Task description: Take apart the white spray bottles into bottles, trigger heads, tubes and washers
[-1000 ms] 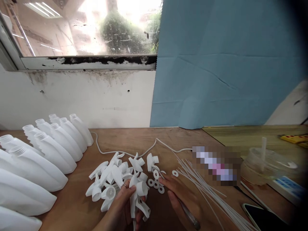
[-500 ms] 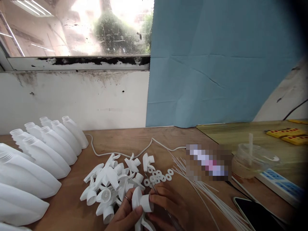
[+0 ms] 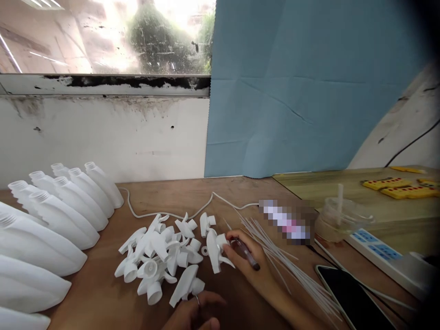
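Observation:
My right hand (image 3: 252, 259) is closed, its fingertips on the collar of a white trigger spray head (image 3: 215, 252). In that same hand lies a slim tool with a clear, dark-tipped handle (image 3: 248, 256); its working end is hidden. My left hand (image 3: 199, 311), a ring on one finger, is low in the middle with its fingers apart and holds nothing. Just above it another spray head (image 3: 187, 284) lies on the table. A heap of white spray heads (image 3: 158, 247) is to the left. One white washer (image 3: 205, 250) shows beside my right hand's spray head.
White bottles (image 3: 65, 211) stand in rows at the left. Thin white tubes (image 3: 288, 266) lie right of my right hand. Farther right are a phone (image 3: 350, 298), a power strip (image 3: 374, 252), a clear cup (image 3: 343, 220) and yellow pieces (image 3: 402, 188). A white cable (image 3: 165, 213) runs behind.
Both hands were together on one spray head. They have parted: my left is off it and lower, while my right has moved up over the washers to a different spray head. The view has shifted slightly.

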The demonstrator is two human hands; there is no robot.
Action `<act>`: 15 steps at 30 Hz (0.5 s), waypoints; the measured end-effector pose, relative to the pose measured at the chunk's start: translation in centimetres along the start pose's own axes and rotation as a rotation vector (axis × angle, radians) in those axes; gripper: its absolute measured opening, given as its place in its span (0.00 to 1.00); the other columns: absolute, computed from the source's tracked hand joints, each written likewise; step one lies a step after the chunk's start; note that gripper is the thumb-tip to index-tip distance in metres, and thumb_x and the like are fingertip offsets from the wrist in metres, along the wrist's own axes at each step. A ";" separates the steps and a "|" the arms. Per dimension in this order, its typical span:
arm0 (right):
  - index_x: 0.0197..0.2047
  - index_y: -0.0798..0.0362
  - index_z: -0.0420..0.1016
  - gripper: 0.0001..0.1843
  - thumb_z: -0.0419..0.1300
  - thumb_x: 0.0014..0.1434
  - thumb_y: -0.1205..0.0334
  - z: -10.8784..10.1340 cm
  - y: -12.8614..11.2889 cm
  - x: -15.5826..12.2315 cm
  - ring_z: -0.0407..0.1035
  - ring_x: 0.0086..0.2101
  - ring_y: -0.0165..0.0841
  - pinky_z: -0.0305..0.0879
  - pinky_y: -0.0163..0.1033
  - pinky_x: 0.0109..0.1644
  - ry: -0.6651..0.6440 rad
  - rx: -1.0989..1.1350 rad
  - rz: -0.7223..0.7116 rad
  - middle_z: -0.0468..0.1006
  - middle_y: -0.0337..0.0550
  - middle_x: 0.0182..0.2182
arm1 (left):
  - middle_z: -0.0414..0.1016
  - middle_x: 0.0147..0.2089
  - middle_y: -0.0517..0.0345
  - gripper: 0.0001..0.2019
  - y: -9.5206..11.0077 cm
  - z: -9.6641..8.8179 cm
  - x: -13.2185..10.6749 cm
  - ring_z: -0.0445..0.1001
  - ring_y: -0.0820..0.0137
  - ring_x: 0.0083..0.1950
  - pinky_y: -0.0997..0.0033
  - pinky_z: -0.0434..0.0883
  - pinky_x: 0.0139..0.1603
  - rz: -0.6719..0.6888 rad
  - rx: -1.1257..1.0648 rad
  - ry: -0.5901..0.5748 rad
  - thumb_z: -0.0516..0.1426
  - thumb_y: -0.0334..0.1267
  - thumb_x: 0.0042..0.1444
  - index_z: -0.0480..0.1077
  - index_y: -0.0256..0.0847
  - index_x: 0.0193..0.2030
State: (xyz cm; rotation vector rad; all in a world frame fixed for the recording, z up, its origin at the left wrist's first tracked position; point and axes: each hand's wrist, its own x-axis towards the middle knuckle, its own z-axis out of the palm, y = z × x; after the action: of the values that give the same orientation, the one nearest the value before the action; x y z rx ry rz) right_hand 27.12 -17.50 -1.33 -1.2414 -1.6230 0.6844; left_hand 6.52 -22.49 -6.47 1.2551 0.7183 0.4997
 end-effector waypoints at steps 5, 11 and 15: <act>0.33 0.52 0.69 0.04 0.57 0.58 0.61 0.4 -0.4 -0.3 0.63 0.26 0.28 0.61 0.32 0.30 -0.187 -0.078 -0.067 0.69 0.35 0.25 | 0.77 0.39 0.52 0.23 1.9 0.4 -0.7 0.73 0.68 0.38 0.75 0.66 0.38 0.109 0.392 -0.204 0.53 0.57 0.57 0.75 0.43 0.48; 0.45 0.52 0.70 0.10 0.57 0.59 0.64 0.3 -0.7 -0.4 0.69 0.40 0.39 0.64 0.44 0.47 -0.292 -0.310 -0.387 0.76 0.47 0.38 | 0.78 0.42 0.50 0.22 2.8 0.8 -1.0 0.76 0.64 0.43 0.73 0.69 0.43 0.170 0.505 -0.248 0.50 0.54 0.60 0.77 0.41 0.45; 0.51 0.50 0.69 0.14 0.52 0.62 0.64 -2.4 -0.3 1.2 0.70 0.43 0.39 0.65 0.45 0.47 -0.185 -0.431 -0.337 0.77 0.50 0.43 | 0.78 0.41 0.51 0.21 2.5 0.8 -1.0 0.76 0.64 0.42 0.73 0.69 0.42 0.174 0.493 -0.238 0.51 0.53 0.60 0.78 0.40 0.44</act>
State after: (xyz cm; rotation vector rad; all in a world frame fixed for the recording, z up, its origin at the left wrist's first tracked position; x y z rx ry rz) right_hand 29.17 -16.71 0.33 -1.1790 -2.1498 0.2476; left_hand 6.52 -23.15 -3.72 1.8166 0.5472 0.3115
